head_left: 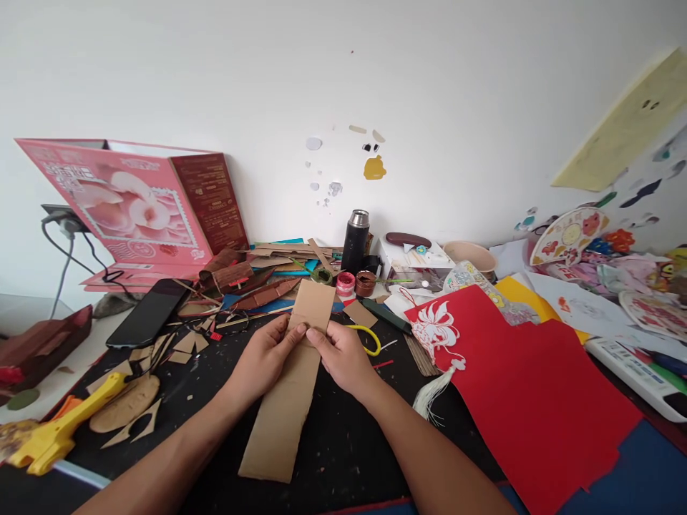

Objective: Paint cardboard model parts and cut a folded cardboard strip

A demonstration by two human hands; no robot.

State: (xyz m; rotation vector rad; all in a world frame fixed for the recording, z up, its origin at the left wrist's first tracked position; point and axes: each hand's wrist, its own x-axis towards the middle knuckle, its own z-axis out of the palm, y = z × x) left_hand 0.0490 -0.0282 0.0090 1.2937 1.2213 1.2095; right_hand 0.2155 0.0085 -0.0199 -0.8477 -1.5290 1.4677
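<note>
A long strip of brown cardboard (284, 422) slants away from me above the black table mat, with a crease across it near my thumbs. My left hand (271, 350) pinches its left edge, thumb on top and fingers curled beneath. From the other side my right hand (340, 354) grips the right edge the same way. The two thumb tips nearly meet at the crease. Just beyond my right hand shows a yellow scissor handle (370, 340). Small cardboard scraps (187, 343) lie left of my left hand.
A yellow glue gun (64, 422) and a phone (147, 311) lie at the left, below a pink box (134, 207). Paint jars (346, 285) and a black thermos (356, 239) stand at the back. Red paper (537, 393) with a white tassel (432, 393) covers the right side.
</note>
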